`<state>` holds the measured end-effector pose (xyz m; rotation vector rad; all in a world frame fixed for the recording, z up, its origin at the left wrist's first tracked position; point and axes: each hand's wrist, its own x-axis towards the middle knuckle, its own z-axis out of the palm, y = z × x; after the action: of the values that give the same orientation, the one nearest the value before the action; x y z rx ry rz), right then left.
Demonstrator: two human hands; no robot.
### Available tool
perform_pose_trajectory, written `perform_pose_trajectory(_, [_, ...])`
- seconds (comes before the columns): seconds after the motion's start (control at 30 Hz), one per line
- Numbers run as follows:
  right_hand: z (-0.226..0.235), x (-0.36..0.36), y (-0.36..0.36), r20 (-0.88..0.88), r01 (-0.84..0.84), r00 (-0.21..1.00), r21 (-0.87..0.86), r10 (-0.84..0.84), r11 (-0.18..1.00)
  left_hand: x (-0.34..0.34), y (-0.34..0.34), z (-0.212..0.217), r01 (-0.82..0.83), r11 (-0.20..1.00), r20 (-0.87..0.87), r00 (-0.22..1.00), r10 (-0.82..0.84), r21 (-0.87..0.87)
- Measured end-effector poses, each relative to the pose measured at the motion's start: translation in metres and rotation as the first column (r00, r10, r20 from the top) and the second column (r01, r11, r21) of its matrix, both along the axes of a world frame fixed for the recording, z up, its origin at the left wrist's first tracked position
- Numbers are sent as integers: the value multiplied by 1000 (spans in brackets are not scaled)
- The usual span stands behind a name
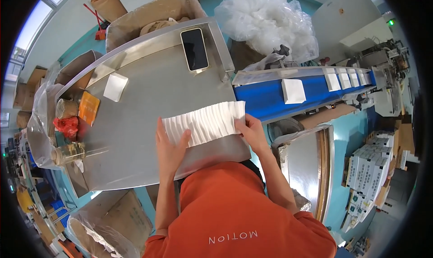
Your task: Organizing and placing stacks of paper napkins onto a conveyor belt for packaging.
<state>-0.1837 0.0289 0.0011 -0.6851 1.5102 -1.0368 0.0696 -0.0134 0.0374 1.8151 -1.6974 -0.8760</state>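
Observation:
A long row of thin, flat white packets (205, 122), standing on edge and pressed side by side, lies on the metal table (140, 140) in front of me. My left hand (172, 143) closes on its left end, the thumb along the near side. At the right end my right hand (251, 132) grips the last packets, thumb on the near face. The fingers behind the row are partly hidden. One more square white packet (116, 87) lies flat, farther left on the table.
From the table's right side runs a blue conveyor belt (266, 102) carrying several white packets (293, 91). A phone (195, 49) lies near the raised far rim. Tape rolls (67, 108), an orange packet (89, 108) and red plastic (66, 126) sit at the left. Cardboard boxes (119, 217) stand around.

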Motion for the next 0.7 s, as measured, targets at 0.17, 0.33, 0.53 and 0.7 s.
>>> perform_pose_trajectory(0.17, [4,0,-13,-493,-71,870,-83,21,994,-5,0,3,17,999,-8,1000,-17,28])
perform_pose_trajectory(0.33, [0,5,-11,245,7,967,265,-74,964,8,-1,-14,-11,997,-3,1000,10,-75])
perform_pose_trajectory(0.53, [-23,-11,5,487,494,729,111,-481,862,3,-3,-1,-13,1000,-34,999,14,9])
perform_pose_trajectory(0.7, [12,32,-11,-494,-6,869,-69,-29,998,-9,2,2,65,996,-62,996,-62,58])
